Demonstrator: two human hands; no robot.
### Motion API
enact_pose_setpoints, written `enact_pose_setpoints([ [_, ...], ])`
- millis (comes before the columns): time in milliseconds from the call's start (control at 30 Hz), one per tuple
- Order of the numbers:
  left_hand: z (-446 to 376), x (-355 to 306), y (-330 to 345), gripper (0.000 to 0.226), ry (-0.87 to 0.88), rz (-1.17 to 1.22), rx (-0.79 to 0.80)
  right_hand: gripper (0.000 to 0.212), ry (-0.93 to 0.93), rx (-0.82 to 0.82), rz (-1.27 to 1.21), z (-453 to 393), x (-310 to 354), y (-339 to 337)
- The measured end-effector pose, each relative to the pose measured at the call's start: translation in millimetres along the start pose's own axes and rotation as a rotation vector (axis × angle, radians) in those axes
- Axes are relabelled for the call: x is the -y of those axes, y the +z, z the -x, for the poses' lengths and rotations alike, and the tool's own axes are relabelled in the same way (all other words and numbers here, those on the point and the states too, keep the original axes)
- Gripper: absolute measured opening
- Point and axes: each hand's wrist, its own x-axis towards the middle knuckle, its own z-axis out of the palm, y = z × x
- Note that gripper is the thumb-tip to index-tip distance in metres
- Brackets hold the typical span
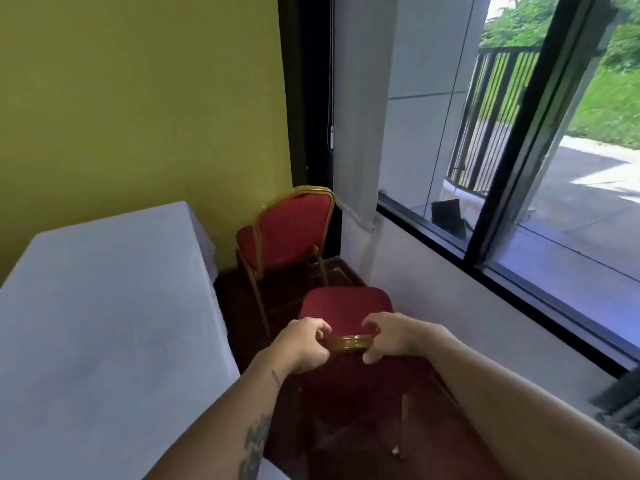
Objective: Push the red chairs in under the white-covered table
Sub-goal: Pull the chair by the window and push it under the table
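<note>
Gripping near chair [346,308] top rail, left hand [304,344] and right hand [388,336] both closed on it; neither it nor far chair [289,233] is under table [104,306] yet

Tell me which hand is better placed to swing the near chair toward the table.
Probably the right hand. It grips the near chair by its gold top rail on the window side, so pushing goes toward the white-covered table. The left hand holds the table side and can guide.
</note>
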Motion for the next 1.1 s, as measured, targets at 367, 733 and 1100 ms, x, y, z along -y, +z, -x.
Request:
enact_pose_setpoints([
  [367,-28.4,-32.3,40.7,0.032,-0.156,-0.598,-0.079,0.046,-0.123,-0.050,0.153,-17.4,-44.8,12.8],
  [733,-46.3,-63.1,45.0,0.026,-0.166,-0.906,0.040,0.053,-0.219,-0.097,0.112,-24.9,-67.1,11.2],
  [1100,-55.8,-126.7,93.0,0.030,-0.112,-0.926,0.191,0.048,-0.177,-0.112,0.247,-5.2,-136.6,-23.5],
])
